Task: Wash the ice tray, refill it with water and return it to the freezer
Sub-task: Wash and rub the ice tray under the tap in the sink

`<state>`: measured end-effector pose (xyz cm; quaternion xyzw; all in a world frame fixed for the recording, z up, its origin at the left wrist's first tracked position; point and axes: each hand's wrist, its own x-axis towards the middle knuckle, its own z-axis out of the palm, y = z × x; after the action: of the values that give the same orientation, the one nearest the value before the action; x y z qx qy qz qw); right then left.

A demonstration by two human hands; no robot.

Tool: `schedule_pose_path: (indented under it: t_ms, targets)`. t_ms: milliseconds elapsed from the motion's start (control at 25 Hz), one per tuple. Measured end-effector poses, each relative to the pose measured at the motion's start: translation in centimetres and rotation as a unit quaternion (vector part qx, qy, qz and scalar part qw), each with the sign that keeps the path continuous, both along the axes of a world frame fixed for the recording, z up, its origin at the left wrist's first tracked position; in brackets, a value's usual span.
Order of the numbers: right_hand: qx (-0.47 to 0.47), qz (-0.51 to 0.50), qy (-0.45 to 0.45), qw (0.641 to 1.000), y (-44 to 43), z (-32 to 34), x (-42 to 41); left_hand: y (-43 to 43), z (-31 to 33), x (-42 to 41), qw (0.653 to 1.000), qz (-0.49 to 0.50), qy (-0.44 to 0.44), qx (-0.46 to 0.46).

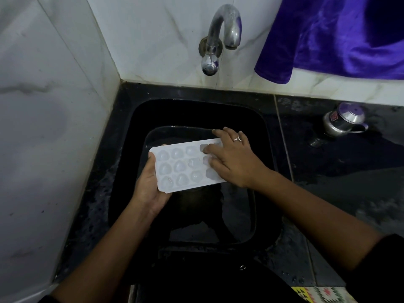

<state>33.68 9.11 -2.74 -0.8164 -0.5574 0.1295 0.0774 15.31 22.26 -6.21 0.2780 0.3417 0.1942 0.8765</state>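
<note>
Plastic tray (181, 165), L hand (148, 189) gripping one end, R hand (234, 158) pressing flat-fingered, may slip into sink (196, 106) if pushed hard.

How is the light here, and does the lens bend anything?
Head view: dim overall; the black sink loses nearly all detail; glare spots on the metal tap; the white ice tray is clear; the wide lens bends the wall seams.

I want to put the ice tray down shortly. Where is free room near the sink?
The black counter right of the sink is bare, though wet, nearer than the steel mug. The left rim by the wall is narrow. Above the sink, the left hand, right hand and ice tray fill the room.
</note>
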Motion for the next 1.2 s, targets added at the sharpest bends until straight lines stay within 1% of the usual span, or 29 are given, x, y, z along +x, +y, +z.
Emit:
schedule_pose_path:
  t_ms: [120, 280, 360, 440, 600, 720, 880, 1040, 1200]
  targets:
    - [0.001, -0.029, -0.002, 1.000, 0.5, 0.2, -0.3, -0.4, 0.1, 0.2, 1.000, 0.008, -0.006, -0.008]
    - [-0.001, -0.005, -0.003, 1.000, -0.3, -0.2, -0.5, -0.4, 0.4, 0.0, 1.000, -0.003, 0.000, 0.012]
    - [0.006, -0.025, -0.010, 1.000, -0.1, 0.0, -0.3, -0.5, 0.6, 0.1, 1.000, -0.011, 0.001, 0.017]
    - [0.010, -0.043, -0.015, 0.999, 0.5, 0.1, -0.7, -0.5, 0.4, 0.3, 1.000, 0.003, -0.003, 0.009]
    - [0.009, 0.003, -0.036, 0.999, -0.2, -0.2, -0.4, 0.1, 0.4, 0.3, 1.000, 0.008, -0.016, -0.010]
    - [0.019, -0.033, -0.042, 0.998, 0.5, 0.0, -0.3, 0.2, -0.4, 0.4, 1.000, 0.006, -0.014, -0.004]
    - [0.009, -0.005, -0.049, 0.999, 0.0, -0.6, -0.9, 0.4, -0.2, 0.2, 1.000, 0.011, -0.013, -0.011]
    - [0.023, -0.046, -0.041, 0.998, 1.0, -0.2, -0.8, 0.4, -0.2, 0.4, 1.000, 0.007, -0.020, -0.012]
    - [0.015, -0.014, -0.042, 0.999, 0.3, -0.6, -1.0, 0.4, 0.3, 0.3, 1.000, -0.007, -0.019, -0.016]
